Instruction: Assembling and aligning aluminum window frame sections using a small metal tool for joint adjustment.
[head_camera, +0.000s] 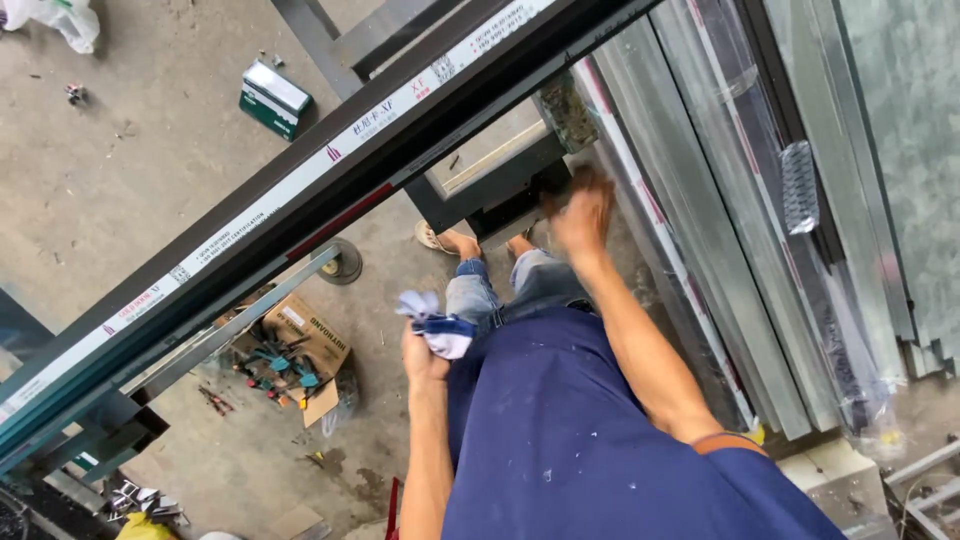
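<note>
My left hand (423, 357) is closed around a crumpled white and blue cloth (436, 325), held in front of my blue shirt at waist height. My right hand (582, 214) is stretched forward and down, blurred, its fingers reaching the dark frame piece (497, 192) beside the stacked silver metal profiles (700, 230); whether it grips anything is not clear. A long dark metal frame bar (330, 190) with a white protective strip runs diagonally across the view above my hands. My jeans and sandalled feet (445, 240) show below.
A cardboard box of green-handled tools (290, 352) lies on the concrete floor at left. A small green and white box (274, 97) sits farther away, a round disc (343, 262) near the bar. Plastic-wrapped profiles (810, 240) lean at right.
</note>
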